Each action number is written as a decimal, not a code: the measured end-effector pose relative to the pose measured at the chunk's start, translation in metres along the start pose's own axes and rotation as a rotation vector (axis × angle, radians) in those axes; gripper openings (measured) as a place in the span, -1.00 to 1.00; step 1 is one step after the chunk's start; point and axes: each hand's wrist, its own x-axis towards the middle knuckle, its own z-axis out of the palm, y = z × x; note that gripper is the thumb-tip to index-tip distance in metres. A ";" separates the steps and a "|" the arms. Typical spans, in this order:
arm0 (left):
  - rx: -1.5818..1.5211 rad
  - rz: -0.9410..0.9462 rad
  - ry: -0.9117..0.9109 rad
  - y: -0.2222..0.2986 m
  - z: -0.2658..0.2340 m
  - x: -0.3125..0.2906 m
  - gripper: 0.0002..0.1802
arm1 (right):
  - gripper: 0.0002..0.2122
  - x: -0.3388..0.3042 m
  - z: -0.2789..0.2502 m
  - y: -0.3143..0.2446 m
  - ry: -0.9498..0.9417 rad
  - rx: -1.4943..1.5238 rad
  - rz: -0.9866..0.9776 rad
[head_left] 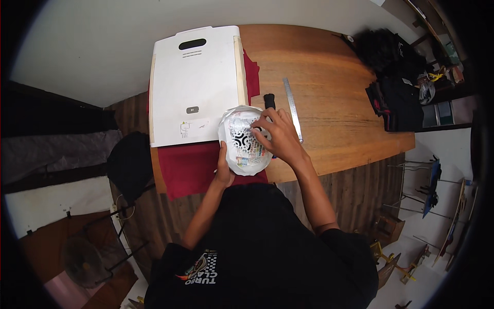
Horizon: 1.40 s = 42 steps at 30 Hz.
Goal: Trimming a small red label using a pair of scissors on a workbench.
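The wooden bench [339,98] shows its grain between the steel ruler and dark folded clothes [395,103] at the far right. On its left, a white panel [198,87] with a slot handle lies over red cloth [188,167]. Above the bench's near edge, at the panel's lower right corner, is a shallow white bowl [248,169]. The left hand [224,170] grips its side, thumb along the wall; the right hand [279,135] curls its fingers over it, pinching or not, I cannot tell. A steel ruler [292,105] lies beyond. Printed pieces [241,139] fill the bowl.
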 end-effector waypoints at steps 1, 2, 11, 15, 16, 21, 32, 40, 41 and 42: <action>0.014 0.011 -0.014 0.004 0.003 0.001 -0.27 | -0.81 -0.003 -0.004 -0.002 -0.087 -0.099 0.054; 0.029 0.021 -0.028 0.005 0.005 0.001 -0.26 | -0.76 -0.007 -0.003 0.000 -0.130 -0.090 0.030; 0.084 -0.068 -0.017 0.002 0.009 -0.001 -0.29 | -0.81 -0.006 0.017 0.000 -0.096 0.026 0.073; 0.081 -0.031 -0.042 -0.006 0.002 0.005 -0.27 | -0.83 0.010 0.012 0.005 0.064 0.029 0.136; 0.055 -0.028 -0.043 -0.005 0.001 0.005 -0.27 | -0.81 0.013 0.012 0.009 0.077 -0.051 0.112; 0.026 -0.012 -0.001 0.001 0.011 0.003 -0.26 | -0.78 0.011 0.001 0.001 -0.081 -0.114 0.061; 0.054 -0.091 0.004 -0.010 0.001 0.001 -0.24 | -0.85 -0.002 0.000 0.014 -0.293 0.209 0.148; 0.077 -0.081 -0.068 -0.019 0.004 0.003 -0.23 | -0.84 0.015 0.007 0.016 -0.054 0.044 0.160; 0.047 -0.100 -0.047 -0.018 0.004 0.004 -0.23 | -0.81 0.014 0.007 0.017 -0.039 0.015 0.124; 0.048 -0.099 -0.048 -0.017 0.004 0.005 -0.23 | -0.78 0.013 0.007 0.018 -0.023 -0.015 0.088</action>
